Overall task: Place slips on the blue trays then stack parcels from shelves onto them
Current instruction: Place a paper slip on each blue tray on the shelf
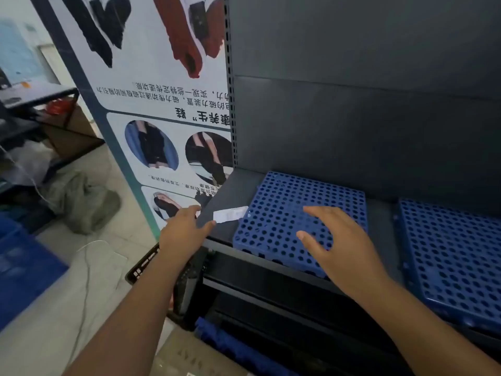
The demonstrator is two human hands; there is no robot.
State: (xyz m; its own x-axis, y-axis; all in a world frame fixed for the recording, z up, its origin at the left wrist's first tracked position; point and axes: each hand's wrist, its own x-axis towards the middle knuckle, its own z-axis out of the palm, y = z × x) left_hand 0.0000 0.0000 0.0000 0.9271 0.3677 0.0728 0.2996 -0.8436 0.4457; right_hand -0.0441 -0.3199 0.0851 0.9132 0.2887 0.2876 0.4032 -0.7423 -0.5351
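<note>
Two blue perforated trays lie on a dark grey shelf: one tray (273, 202) in the middle, a second tray (450, 253) at the right. My left hand (181, 234) pinches a small white slip (230, 214) at the shelf's left end, the slip's far tip reaching the left edge of the middle tray. Above the middle tray's front half my right hand (341, 242) hovers, fingers spread, holding nothing. No parcels are in view.
The shelf (225, 191) has a dark back panel and a perforated upright at its left. A printed poster board (162, 104) stands left of it. Below are a black crate (141, 267), lower shelves and a blue crate (21, 267) on the floor.
</note>
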